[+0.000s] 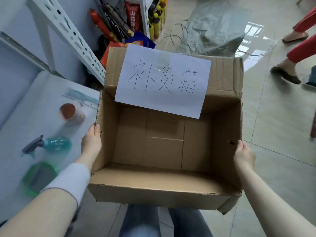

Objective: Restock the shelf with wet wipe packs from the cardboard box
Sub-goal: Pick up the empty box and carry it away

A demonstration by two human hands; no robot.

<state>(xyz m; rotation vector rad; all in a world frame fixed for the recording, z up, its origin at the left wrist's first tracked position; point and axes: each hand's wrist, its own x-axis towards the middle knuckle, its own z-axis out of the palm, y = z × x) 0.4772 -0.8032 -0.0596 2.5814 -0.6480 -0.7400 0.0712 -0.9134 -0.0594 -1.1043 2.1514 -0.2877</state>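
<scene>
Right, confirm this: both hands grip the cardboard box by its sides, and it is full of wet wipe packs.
Not full: the head view shows the cardboard box empty, only its bare bottom. Both the left hand and the right hand do grip its sides.

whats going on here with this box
A person holds an open cardboard box by its side walls, left hand on the left wall, right hand on the right. It is empty inside. A handwritten paper sign is taped to the far flap. A white shelf with a spray bottle stands left.
</scene>
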